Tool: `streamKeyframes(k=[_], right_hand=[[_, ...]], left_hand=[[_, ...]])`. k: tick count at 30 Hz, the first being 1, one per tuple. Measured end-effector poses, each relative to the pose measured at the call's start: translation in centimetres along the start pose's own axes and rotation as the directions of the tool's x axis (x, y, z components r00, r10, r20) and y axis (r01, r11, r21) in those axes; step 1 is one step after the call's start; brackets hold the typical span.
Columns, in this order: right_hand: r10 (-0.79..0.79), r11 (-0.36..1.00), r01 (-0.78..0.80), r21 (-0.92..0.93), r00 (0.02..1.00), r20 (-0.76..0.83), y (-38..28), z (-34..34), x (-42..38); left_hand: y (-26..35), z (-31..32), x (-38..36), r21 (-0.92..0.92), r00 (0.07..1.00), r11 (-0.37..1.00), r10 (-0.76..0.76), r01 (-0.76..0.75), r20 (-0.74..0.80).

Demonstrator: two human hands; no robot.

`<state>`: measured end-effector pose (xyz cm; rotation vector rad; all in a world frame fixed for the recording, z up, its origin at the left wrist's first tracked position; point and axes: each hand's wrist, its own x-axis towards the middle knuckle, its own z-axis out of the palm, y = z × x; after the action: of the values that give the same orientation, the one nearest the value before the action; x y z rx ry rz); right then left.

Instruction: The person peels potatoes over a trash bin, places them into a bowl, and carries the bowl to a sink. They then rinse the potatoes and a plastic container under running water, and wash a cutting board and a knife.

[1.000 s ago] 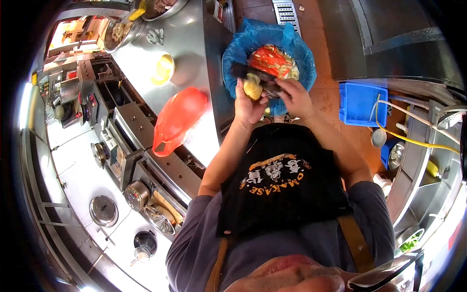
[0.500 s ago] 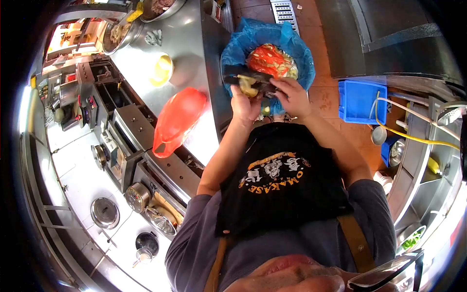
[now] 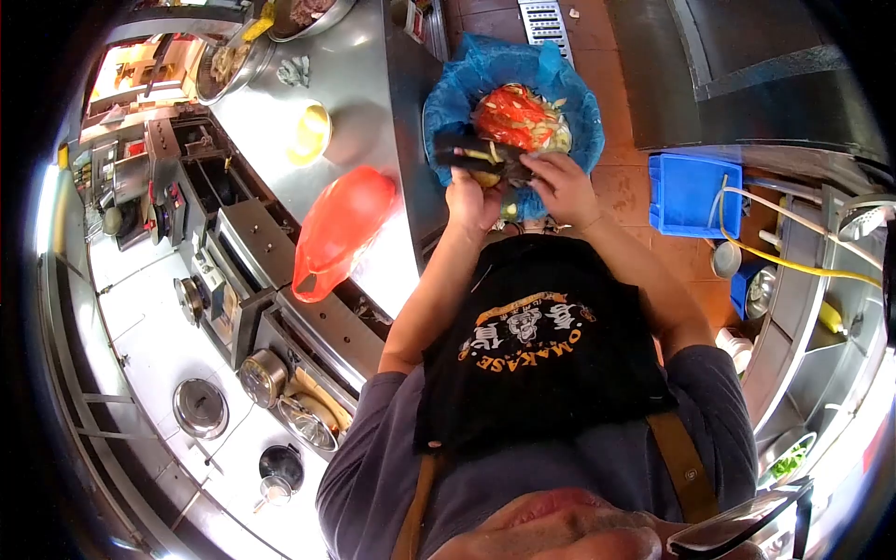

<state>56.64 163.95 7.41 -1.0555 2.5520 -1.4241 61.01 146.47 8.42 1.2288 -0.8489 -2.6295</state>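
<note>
Here the person is standing over a bin lined with a blue bag (image 3: 569, 112), both hands raised together just above its near rim. The left hand (image 3: 472, 201) is wrapping its grip closed around a pale yellow potato (image 3: 484, 176), which is mostly hidden by the fingers and by the tool lying across it. The right hand (image 3: 561, 187) is closing its grip on the handle end of a dark peeler (image 3: 476, 149), whose long dark body is stretching leftward over the potato and touching it. Below the hands, red and pale peelings (image 3: 518, 117) are filling the bag.

To the person's left, a steel surface (image 3: 364, 56) is carrying a red plastic bag (image 3: 341, 229) near its edge, a yellow bowl (image 3: 313, 133) farther along, and a metal bowl (image 3: 229, 61) with food at the far end. A blue crate (image 3: 689, 196) is sitting on the orange floor to the right, with a yellow hose (image 3: 793, 271) running past it. The person is wearing a black apron (image 3: 541, 364) printed with orange lettering.
</note>
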Motion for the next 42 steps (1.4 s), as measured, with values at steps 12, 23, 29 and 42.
streamKeyframes(k=[12,23,29,42], right_hand=[[0.13,0.984,-0.125,0.124,0.991,-0.032,-1.3,0.6,0.4],[0.453,0.858,-0.464,0.219,0.886,0.105,4.5,1.9,-2.6],[-0.057,0.998,0.057,0.019,0.998,0.0,-2.5,-2.6,2.4],[0.115,0.992,-0.115,0.052,0.993,-0.007,2.9,-1.7,-0.5]], left_hand=[[0.9,-0.2,0.2,-0.067,0.952,0.981,-0.157,0.18,0.261],[2.4,-1.0,-1.6,-0.18,0.892,0.919,-0.268,0.35,0.365],[2.0,0.0,-1.5,-0.18,0.889,0.9,-0.328,0.396,0.319],[1.4,-1.1,-0.7,0.331,0.976,0.927,0.121,-0.175,0.179]])
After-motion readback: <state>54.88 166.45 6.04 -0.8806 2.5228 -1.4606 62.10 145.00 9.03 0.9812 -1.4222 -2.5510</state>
